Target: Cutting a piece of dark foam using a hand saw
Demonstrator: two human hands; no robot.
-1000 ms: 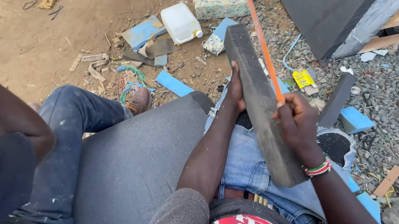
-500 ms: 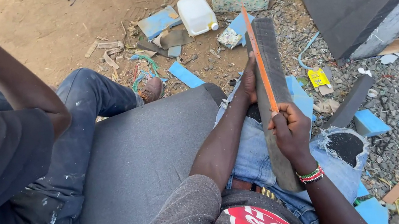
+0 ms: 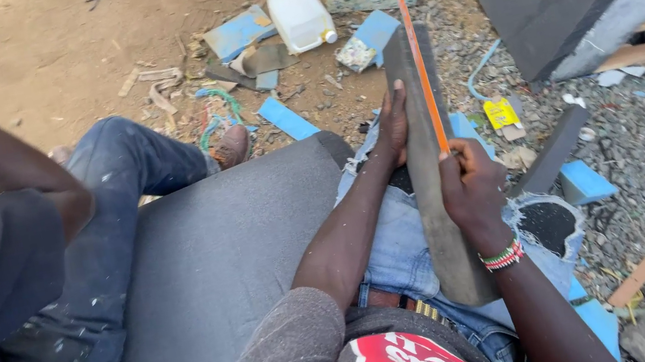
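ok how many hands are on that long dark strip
2. The left hand presses flat on its upper left edge; the right hand is at its right edge, gripping an orange stick against the dark strip.

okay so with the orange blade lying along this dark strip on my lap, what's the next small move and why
Probably draw the orange blade along the dark strip toward you: the right hand already grips its near end, and the left hand is pressing the strip steady on your lap.
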